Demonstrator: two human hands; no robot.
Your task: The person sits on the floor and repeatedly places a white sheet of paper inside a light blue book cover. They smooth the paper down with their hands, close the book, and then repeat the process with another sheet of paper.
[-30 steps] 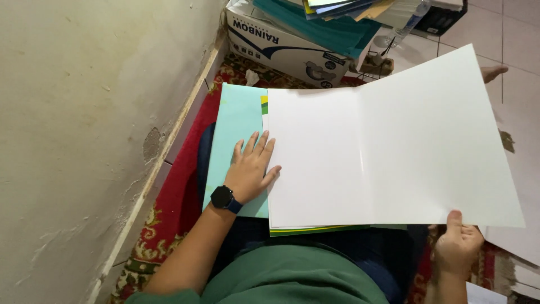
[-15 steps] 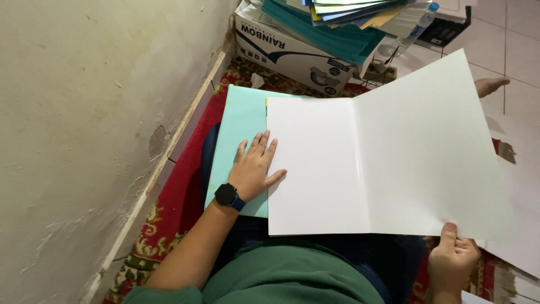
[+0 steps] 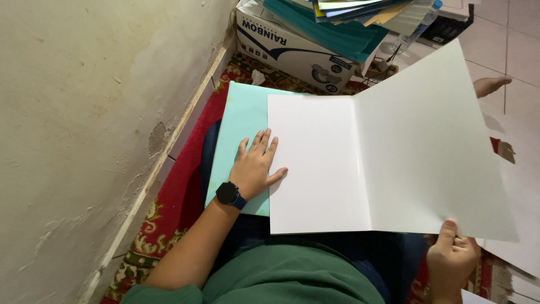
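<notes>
A big white folder (image 3: 388,163) is held open over the lap, with its fold running up and down near the middle. The left hand (image 3: 256,166) is laid flat on the pale green sheet (image 3: 242,121) that lies under the folder, and its fingers (image 3: 264,143) are spread out and released, with the thumb just touching the folder's left edge. It looks as if the stack is pressed down this way so that it is kept from sliding off the legs. A black watch (image 3: 229,194) is worn on that wrist. The right hand (image 3: 453,262) is closed on the bottom right corner of the folder, with the thumb on top and the other fingers curled below. The right half is lifted a little, and this may be why it is gripped at the corner. A red rug (image 3: 180,197) is seen under the legs, beside the wall (image 3: 84,112). A white box (image 3: 292,48) is set against the wall, and blue and green files (image 3: 337,22) are piled on it. Much is hidden: what lies under the folder cannot be seen, and the legs are mostly covered. A foot (image 3: 489,85) is only partly shown past the folder's far edge. More white sheets (image 3: 520,180) at the right are cut off by the frame. The small things behind the box are too blurred to be told.
</notes>
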